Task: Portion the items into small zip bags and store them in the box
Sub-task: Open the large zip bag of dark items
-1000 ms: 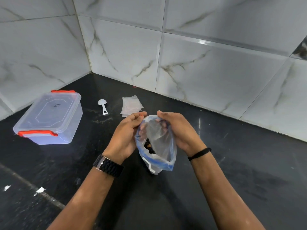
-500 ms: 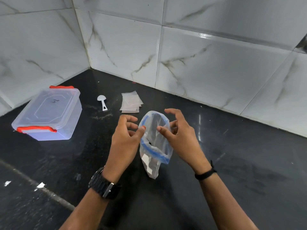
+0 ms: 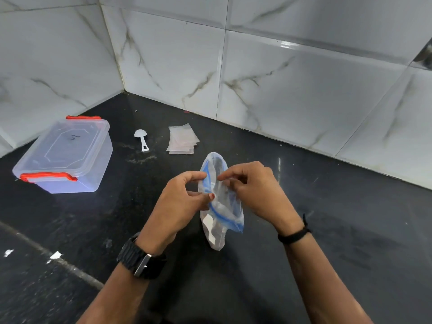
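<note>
Holding: both hands on the big zip bag (image 3: pixel 222 206), mid-counter, standing upright, mouth open
Left hand (image 3: pixel 180 202): thumb and fingers pinch the bag's left rim at the blue zip strip
Right hand (image 3: pixel 254 192): fingers curled, pinching the right rim
Bag contents: can't tell, plastic too cloudy
Box (image 3: pixel 65 155): clear, lid on, red clips, far left by the wall, well apart from the hands
Small zip bags (image 3: pixel 182 140): flat stack, empty, beyond the big bag, near the wall
Scoop (image 3: pixel 141 139): white, lying between box and small bags
Counter (image 3: pixel 327 230): black stone
Wrists: watch (image 3: pixel 140 260) on left, black band (image 3: pixel 294 235) on right
</note>
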